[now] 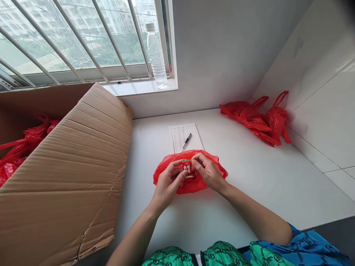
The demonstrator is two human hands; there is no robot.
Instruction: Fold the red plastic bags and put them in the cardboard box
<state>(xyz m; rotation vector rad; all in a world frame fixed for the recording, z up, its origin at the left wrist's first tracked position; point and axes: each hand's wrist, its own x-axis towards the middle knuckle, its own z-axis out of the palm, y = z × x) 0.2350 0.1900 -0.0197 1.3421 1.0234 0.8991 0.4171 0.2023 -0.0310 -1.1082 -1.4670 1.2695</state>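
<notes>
A small red packet (188,168) with printed characters is held between both hands above a red plastic bag (166,166) that lies on the white counter (249,177). My left hand (168,184) grips the packet's left side with thumb and fingers. My right hand (208,171) pinches its right edge. The bag spreads out under and around both hands.
A large cardboard box (72,173) with more red bags (22,144) inside stands at the left. A sheet of paper (180,138) with a pen (186,140) lies behind the bag. Several red bags (257,118) are piled at the back right. A water bottle (155,55) stands on the window sill.
</notes>
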